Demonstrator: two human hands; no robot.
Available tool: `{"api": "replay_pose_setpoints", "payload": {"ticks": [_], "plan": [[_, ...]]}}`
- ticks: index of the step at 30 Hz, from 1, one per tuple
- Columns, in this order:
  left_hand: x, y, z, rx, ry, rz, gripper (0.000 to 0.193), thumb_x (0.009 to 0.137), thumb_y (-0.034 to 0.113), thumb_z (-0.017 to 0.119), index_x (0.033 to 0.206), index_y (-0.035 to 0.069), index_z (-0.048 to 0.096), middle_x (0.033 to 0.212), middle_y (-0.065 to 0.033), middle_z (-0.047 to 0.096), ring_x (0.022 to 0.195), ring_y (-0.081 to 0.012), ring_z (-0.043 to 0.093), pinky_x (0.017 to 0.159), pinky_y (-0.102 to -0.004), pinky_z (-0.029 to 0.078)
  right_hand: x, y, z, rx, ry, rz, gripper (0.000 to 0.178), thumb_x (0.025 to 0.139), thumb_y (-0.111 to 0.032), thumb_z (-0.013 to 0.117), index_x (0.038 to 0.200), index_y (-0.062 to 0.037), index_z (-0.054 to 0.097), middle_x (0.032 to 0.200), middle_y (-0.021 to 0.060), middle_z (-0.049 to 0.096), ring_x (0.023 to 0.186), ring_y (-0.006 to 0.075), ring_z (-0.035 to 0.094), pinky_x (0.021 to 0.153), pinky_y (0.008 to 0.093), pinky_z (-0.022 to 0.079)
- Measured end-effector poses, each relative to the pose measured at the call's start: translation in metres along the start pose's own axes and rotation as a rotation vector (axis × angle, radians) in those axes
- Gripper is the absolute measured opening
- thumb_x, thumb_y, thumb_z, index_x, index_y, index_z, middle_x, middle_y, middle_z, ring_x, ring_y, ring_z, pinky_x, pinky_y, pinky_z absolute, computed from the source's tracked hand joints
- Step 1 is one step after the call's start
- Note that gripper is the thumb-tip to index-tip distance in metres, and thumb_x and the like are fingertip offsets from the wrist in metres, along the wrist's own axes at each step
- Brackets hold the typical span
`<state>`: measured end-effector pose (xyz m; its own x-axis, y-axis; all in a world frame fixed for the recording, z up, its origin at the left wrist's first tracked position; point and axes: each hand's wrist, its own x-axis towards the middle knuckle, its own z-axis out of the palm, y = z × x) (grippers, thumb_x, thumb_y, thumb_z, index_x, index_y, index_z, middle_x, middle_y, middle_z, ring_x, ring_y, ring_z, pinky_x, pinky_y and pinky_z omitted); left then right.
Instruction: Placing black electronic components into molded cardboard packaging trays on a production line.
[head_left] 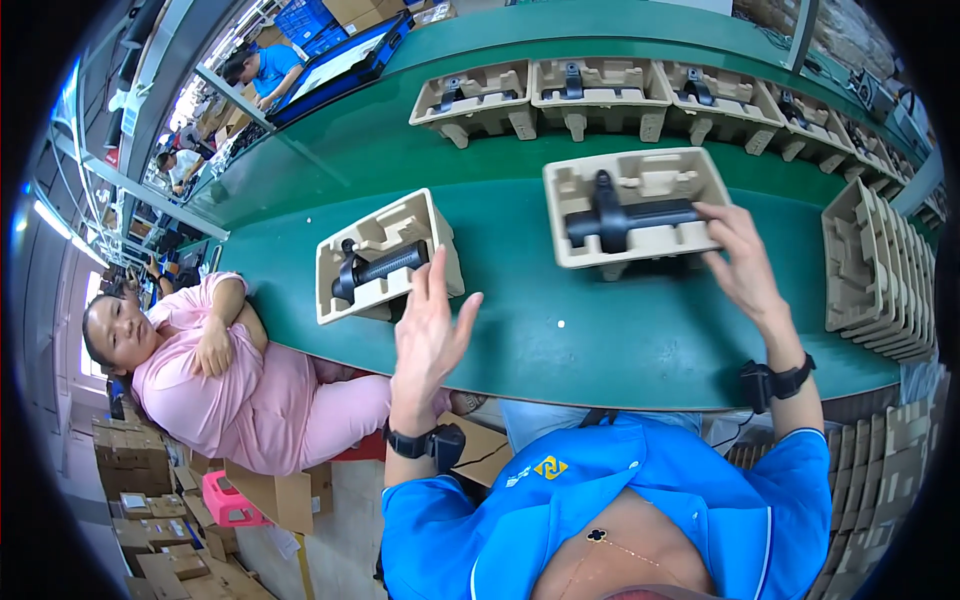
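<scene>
A beige moulded tray (pixel 590 257) stands at the middle right of the table, holding a black cylindrical handle (pixel 655 215) with an upright black clamp-like piece at its left end. My right hand (pixel 745 265) grips that tray's right front corner, fingers over the rim and thumb lower down. To the left sits a second beige tray (pixel 446 245), turned at an angle, with a ribbed black handle (pixel 393 263) and a curved black piece in it. My left hand (pixel 430 330) is beside this tray's right front corner, fingers stretched out and thumb apart, holding nothing.
A row of similar filled trays (pixel 600 95) lines the back of the green table (pixel 500 350). Nested trays (pixel 880 270) are stacked at the right edge. A person in pink (pixel 220 370) sits at the left end, arms folded. Cardboard boxes (pixel 150 465) lie on the floor behind.
</scene>
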<state>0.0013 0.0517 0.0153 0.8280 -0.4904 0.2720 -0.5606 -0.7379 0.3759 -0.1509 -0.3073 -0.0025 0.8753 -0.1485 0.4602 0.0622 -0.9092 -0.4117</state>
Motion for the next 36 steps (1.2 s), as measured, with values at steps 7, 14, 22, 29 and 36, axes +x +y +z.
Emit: {"api": "replay_pose_setpoints", "payload": {"ticks": [7, 14, 22, 29, 36], "plan": [[0.012, -0.012, 0.009, -0.103, 0.051, 0.123, 0.065, 0.086, 0.021, 0.068, 0.141, 0.01, 0.037, 0.121, -0.0178, 0.051, 0.078, -0.0264, 0.063, 0.073, -0.0379, 0.052, 0.055, -0.073, 0.075, -0.016, -0.145, -0.131, 0.028, 0.08, -0.008, 0.066, 0.103, -0.0016, 0.051, 0.127, 0.0127, 0.049, 0.12, 0.0375, 0.042, 0.095, 0.0441, 0.045], [0.006, -0.036, 0.007, 0.021, 0.103, 0.008, 0.044, 0.084, 0.011, 0.067, 0.126, 0.011, 0.053, 0.097, -0.0137, 0.054, 0.081, -0.0283, 0.062, 0.07, -0.0377, 0.051, 0.055, -0.1, 0.083, -0.037, -0.242, -0.256, 0.037, 0.082, -0.017, 0.068, 0.111, -0.0031, 0.05, 0.132, 0.0164, 0.044, 0.123, 0.0369, 0.041, 0.097, 0.0444, 0.045], [0.025, -0.137, -0.011, 0.04, 0.191, 0.125, 0.023, 0.081, 0.004, 0.063, 0.104, 0.006, 0.063, 0.094, -0.0142, 0.053, 0.082, -0.0355, 0.06, 0.073, -0.0401, 0.049, 0.045, -0.072, 0.075, 0.246, -0.237, -0.173, 0.047, 0.082, -0.019, 0.07, 0.123, -0.0064, 0.052, 0.139, 0.0173, 0.039, 0.127, 0.0373, 0.039, 0.103, 0.0453, 0.041], [0.124, -0.267, -0.02, -0.036, 0.279, 0.111, 0.021, 0.083, 0.002, 0.06, 0.104, 0.002, 0.062, 0.095, -0.0163, 0.053, 0.083, -0.0337, 0.058, 0.074, -0.0386, 0.047, 0.02, -0.05, 0.127, 0.063, -0.306, -0.221, 0.048, 0.084, -0.026, 0.067, 0.126, -0.0086, 0.053, 0.138, 0.0168, 0.041, 0.131, 0.0349, 0.037, 0.108, 0.0471, 0.033], [0.236, -0.366, -0.021, 0.145, 0.405, 0.113, 0.018, 0.084, 0.006, 0.062, 0.101, 0.001, 0.06, 0.093, -0.0158, 0.053, 0.082, -0.0332, 0.056, 0.074, -0.0388, 0.046, 0.039, -0.068, 0.134, 0.035, -0.375, -0.2, 0.054, 0.082, -0.035, 0.067, 0.128, -0.0107, 0.053, 0.138, 0.0152, 0.042, 0.131, 0.0328, 0.038, 0.11, 0.048, 0.029]]}}
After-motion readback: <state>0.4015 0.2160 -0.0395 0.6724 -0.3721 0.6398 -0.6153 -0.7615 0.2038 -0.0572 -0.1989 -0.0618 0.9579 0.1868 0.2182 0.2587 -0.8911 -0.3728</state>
